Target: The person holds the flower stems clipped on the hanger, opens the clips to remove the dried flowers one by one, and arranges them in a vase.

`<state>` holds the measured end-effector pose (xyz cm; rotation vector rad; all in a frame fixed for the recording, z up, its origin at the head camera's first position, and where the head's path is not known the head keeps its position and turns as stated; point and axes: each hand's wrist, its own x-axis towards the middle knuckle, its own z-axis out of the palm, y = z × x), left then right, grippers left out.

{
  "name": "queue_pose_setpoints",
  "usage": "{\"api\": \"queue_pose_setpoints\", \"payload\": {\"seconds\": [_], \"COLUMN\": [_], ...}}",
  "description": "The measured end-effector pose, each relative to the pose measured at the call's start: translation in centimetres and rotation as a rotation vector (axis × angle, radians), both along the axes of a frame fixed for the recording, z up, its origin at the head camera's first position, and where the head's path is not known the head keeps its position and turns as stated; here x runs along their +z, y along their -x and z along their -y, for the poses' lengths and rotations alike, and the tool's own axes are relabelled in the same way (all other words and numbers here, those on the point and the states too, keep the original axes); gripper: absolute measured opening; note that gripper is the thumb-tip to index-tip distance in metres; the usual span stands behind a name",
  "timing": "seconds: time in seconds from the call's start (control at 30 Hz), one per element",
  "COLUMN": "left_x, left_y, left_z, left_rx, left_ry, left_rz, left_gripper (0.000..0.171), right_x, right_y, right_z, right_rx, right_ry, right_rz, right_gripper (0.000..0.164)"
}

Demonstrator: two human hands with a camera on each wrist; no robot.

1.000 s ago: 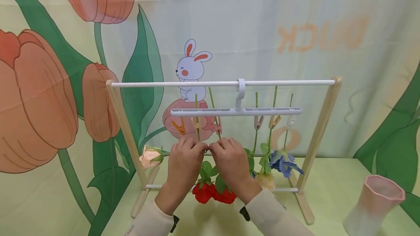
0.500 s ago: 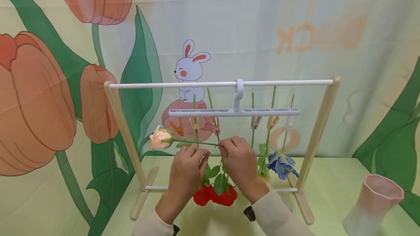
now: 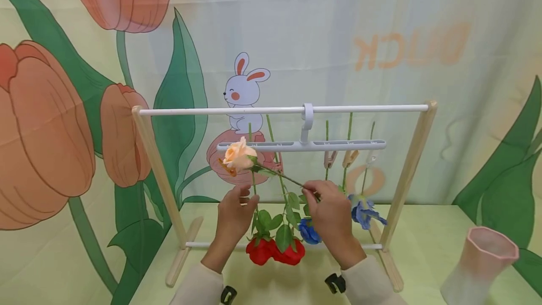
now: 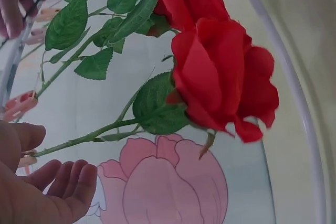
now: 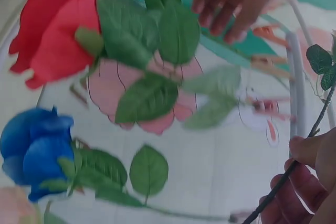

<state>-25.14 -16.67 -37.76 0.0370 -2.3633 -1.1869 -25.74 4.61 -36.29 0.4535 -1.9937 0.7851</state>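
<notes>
A peach rose (image 3: 239, 156) is held up in front of the left half of a grey hanger (image 3: 338, 145). My right hand (image 3: 333, 216) pinches the lower end of its stem, a dark stem (image 5: 283, 183) in the right wrist view. My left hand (image 3: 235, 218) holds nothing, its fingers loosely bent, beside the hanging red roses (image 3: 259, 251). In the left wrist view the left hand (image 4: 50, 182) is close to a red rose's stem (image 4: 86, 138); whether they touch I cannot tell. An orange clip (image 3: 229, 169) is partly behind the peach rose.
The hanger hooks onto a wooden rack's white rod (image 3: 372, 108). More clips hold upside-down flowers, among them a blue rose (image 3: 310, 231) and a blue flower (image 3: 366, 212) on the right. A pink-and-white vase (image 3: 478, 265) stands at the right.
Both hands were together at the middle. The left hand has let go of the peach rose's stem and moved slightly left. My right hand has moved right, and the flower swung up and rightward.
</notes>
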Motion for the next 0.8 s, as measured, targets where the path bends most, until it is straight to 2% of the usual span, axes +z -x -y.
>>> {"api": "queue_pose_setpoints", "payload": {"seconds": [0.13,0.23,0.43,0.8], "left_x": [0.1,0.2,0.1,0.3], "left_y": [1.2,1.9,2.5,2.5], "left_z": [-0.2,-0.3,-0.2,-0.1], "left_rx": [-0.005,0.009,0.04,0.045], "left_ry": [-0.143,-0.197,-0.219,-0.247], "left_rz": [0.047,0.045,0.008,0.027], "left_gripper": [0.038,0.035,0.024,0.019], "right_x": [0.1,0.0,-0.4,0.1], "right_y": [0.0,0.0,-0.2,-1.4], "right_z": [-2.1,-3.7,-6.5,-11.9], "right_rx": [-0.027,-0.06,-0.119,-0.267], "right_ry": [0.082,0.122,0.188,0.246], "right_rz": [0.017,0.033,0.086,0.115], "right_gripper": [0.009,0.009,0.009,0.009]}}
